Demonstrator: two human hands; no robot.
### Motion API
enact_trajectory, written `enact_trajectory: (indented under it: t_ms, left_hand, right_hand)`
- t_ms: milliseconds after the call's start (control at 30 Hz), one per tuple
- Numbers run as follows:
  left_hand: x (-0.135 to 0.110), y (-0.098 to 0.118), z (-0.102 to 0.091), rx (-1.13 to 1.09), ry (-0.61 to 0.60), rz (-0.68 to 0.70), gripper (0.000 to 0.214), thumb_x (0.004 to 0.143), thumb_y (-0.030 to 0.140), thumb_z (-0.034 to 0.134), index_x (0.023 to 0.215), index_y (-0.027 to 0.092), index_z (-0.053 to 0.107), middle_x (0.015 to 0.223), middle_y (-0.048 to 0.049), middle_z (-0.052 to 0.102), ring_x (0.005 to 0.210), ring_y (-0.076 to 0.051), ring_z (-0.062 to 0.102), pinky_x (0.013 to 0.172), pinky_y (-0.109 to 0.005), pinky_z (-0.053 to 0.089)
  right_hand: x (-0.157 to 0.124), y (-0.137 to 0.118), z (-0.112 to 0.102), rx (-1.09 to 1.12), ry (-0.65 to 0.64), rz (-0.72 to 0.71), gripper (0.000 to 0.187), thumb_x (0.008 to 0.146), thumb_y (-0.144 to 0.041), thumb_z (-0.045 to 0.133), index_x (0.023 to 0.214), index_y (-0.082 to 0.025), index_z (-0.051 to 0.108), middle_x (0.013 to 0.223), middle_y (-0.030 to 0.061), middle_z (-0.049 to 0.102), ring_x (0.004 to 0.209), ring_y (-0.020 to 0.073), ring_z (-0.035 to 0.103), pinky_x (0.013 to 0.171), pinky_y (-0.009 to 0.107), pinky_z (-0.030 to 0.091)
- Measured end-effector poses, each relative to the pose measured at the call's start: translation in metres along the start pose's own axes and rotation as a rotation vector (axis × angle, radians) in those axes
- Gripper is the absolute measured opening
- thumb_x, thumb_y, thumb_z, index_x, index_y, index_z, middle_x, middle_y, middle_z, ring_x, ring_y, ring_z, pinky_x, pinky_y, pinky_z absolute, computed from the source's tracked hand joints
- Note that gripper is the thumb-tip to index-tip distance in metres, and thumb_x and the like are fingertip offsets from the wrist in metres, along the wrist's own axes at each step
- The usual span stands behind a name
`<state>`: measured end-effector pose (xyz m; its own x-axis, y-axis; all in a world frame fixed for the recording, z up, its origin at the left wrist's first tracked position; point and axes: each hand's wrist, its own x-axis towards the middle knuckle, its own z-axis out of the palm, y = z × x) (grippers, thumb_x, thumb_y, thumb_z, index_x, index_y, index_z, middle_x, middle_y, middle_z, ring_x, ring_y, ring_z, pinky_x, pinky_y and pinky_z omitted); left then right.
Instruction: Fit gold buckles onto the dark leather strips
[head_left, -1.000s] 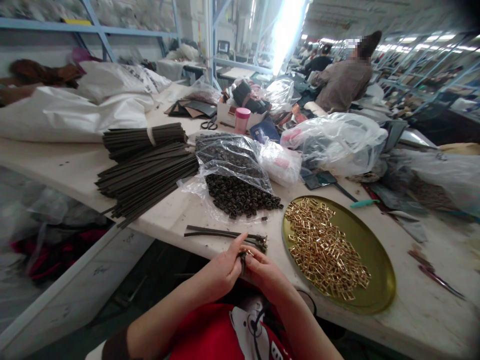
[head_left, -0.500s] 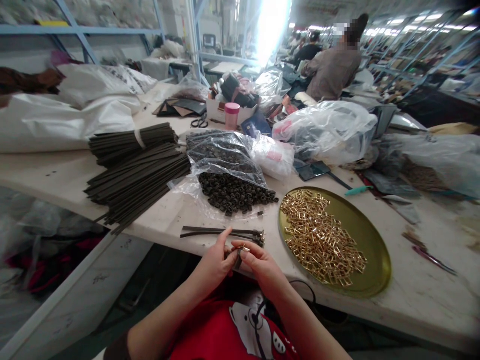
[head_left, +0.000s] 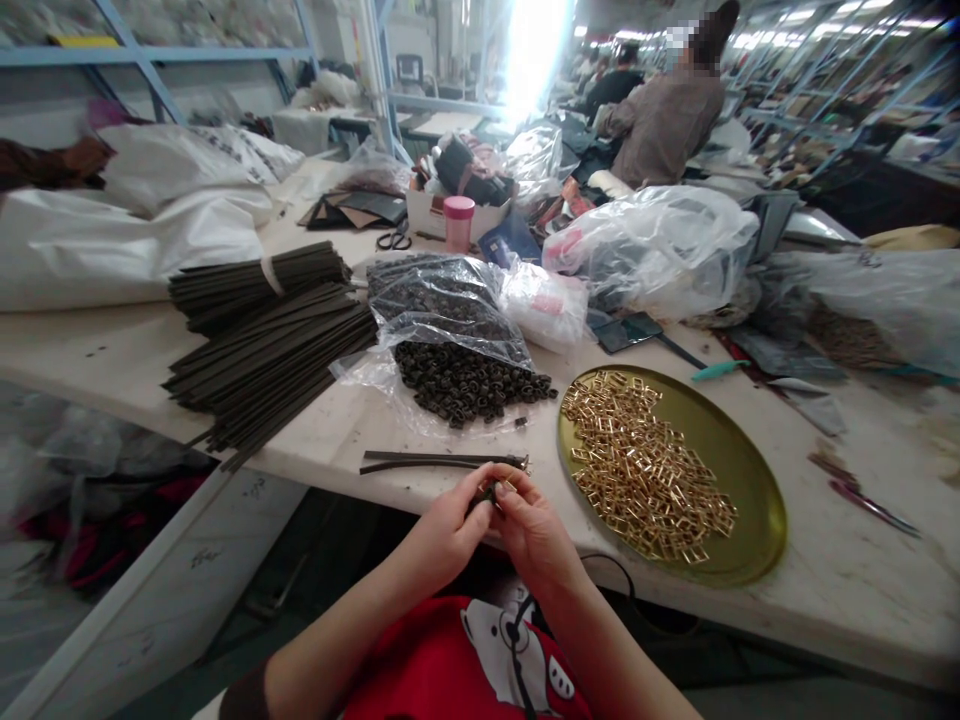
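At the table's front edge my left hand (head_left: pixel 456 520) and my right hand (head_left: pixel 531 522) meet, fingers closed around a dark strap (head_left: pixel 489 496). A bit of gold metal, apparently a buckle (head_left: pixel 507 486), shows at my right fingertips; most of the piece is hidden by the fingers. Just beyond lie finished-looking dark straps (head_left: pixel 420 459) with gold buckles at their right ends. To the right stands a round gold tray (head_left: pixel 757 500) heaped with small gold buckles (head_left: pixel 645 470). Farther back, small black loops (head_left: pixel 465 385) spill from a clear plastic bag (head_left: pixel 442 290).
Bundles of long dark strips (head_left: pixel 277 350) lie at the left. Behind are scissors (head_left: pixel 394 238), a pink-lidded jar (head_left: pixel 458 222), a white box and plastic bags (head_left: pixel 652 245). A teal-handled tool (head_left: pixel 720 370) and pliers-like tool (head_left: pixel 874 507) lie right. A person (head_left: pixel 667 120) stands beyond.
My left index finger, stretched out before, has curled in over the strap. Both hands have drawn closer together and moved slightly right. The view has shifted a little.
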<state>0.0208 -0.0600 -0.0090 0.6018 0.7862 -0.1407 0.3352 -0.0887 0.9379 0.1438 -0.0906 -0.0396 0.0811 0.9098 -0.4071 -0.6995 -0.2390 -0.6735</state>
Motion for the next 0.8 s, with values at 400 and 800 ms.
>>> enact_trajectory:
  t_ms: [400, 800]
  left_hand:
    - [-0.005, -0.008, -0.008, -0.149, -0.088, -0.112, 0.052, 0.083, 0.023, 0.041, 0.134, 0.013, 0.03, 0.07, 0.001, 0.058, 0.06, -0.012, 0.053, 0.061, -0.024, 0.043]
    - [-0.001, -0.022, -0.01, -0.343, -0.12, -0.203, 0.04, 0.083, 0.037, 0.046, 0.115, 0.012, 0.048, 0.072, -0.001, 0.059, 0.054, -0.009, 0.053, 0.052, -0.021, 0.041]
  right_hand:
    - [-0.007, -0.015, -0.003, -0.58, -0.271, -0.029, 0.019, 0.076, -0.034, 0.055, 0.082, -0.021, 0.043, 0.055, -0.0081, 0.046, 0.049, 0.0073, 0.044, 0.047, 0.019, 0.036]
    - [-0.006, -0.002, -0.013, -0.689, -0.141, -0.209, 0.018, 0.082, -0.038, 0.045, 0.085, -0.021, 0.041, 0.051, -0.0093, 0.038, 0.044, 0.007, 0.036, 0.042, 0.018, 0.027]
